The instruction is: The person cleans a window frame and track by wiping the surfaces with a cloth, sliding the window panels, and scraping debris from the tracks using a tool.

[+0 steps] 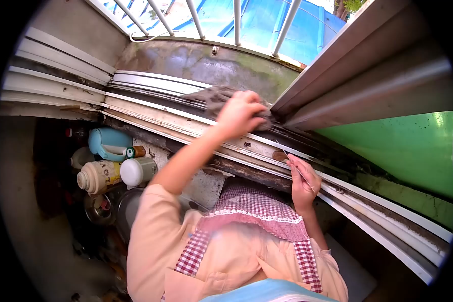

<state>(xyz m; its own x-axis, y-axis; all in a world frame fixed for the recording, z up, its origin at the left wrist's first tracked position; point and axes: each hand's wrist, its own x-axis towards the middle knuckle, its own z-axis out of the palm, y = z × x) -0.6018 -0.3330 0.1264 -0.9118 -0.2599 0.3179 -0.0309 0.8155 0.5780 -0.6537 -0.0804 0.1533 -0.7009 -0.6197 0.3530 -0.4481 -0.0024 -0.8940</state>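
My left hand (240,115) reaches across the window sill, fingers curled over a grey-brown rag (217,98). The rag lies bunched over the tracks of the window frame (186,123), partly hidden under the hand, which is slightly blurred. Nearer my body, my right hand (304,180) pinches a thin rod (298,171), slim as a skewer. The rod slants up and left over the inner track, and its exact kind is too small to tell. A brownish patch (280,156) marks the frame by its tip.
A sliding window sash (357,65) stands at the right, above green glass (407,146). White bars (237,22) close off the outside. At the lower left are a blue jug (105,141), a cream thermos (98,177), a white-lidded container (138,172) and a metal bowl (99,209).
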